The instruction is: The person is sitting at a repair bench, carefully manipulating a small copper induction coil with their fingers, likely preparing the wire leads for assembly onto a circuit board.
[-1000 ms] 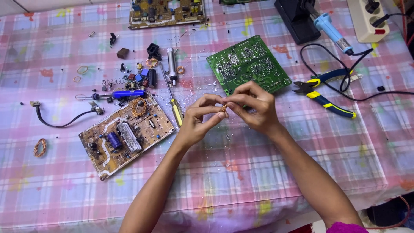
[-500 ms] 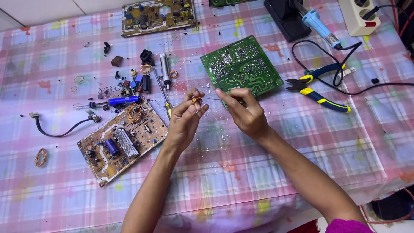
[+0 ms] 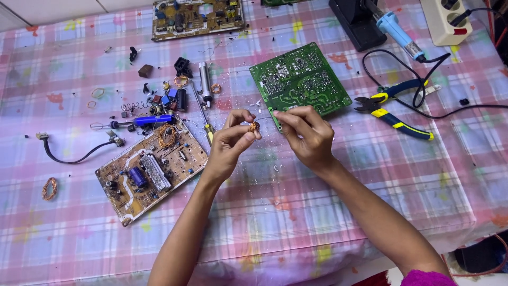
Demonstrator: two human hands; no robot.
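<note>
Copper coil: a small ring of copper wire (image 3: pixel 254 126) sits pinched at the fingertips of the left hand (image 3: pixel 233 139), held above the tablecloth (image 3: pixel 328 212) just in front of the green circuit board (image 3: pixel 300 80).
Left hand: thumb and fingers are closed tight on the coil, the wrist raised off the table.
Right hand: the right hand (image 3: pixel 305 136) is just beside the left, its thumb and forefinger nipped on a thin strand of wire (image 3: pixel 267 120) that runs from the coil; the other fingers are curled under.
Gap between hands: small, bridged only by the strand.
Green board: lies solder side up, tilted on the cloth, beyond both hands.
Brown board: a second circuit board (image 3: pixel 151 169) lies to the left of the left forearm, with a blue capacitor and a copper winding on it.
Loose parts: small components, springs and wire rings are scattered beyond the brown board, along with a blue-handled tool (image 3: pixel 143 122).
Screwdriver: a slim screwdriver (image 3: pixel 203 117) lies between the parts and the left hand.
Pliers: blue and yellow pliers (image 3: pixel 394 108) lie to the right of the green board, well apart from the hands.
Soldering iron: a blue-handled iron (image 3: pixel 397 33) rests in a black stand at the far edge, its black cord looping over the pliers.
Cloth: pink and pale plaid, dotted with tiny wire clippings near the hands.
</note>
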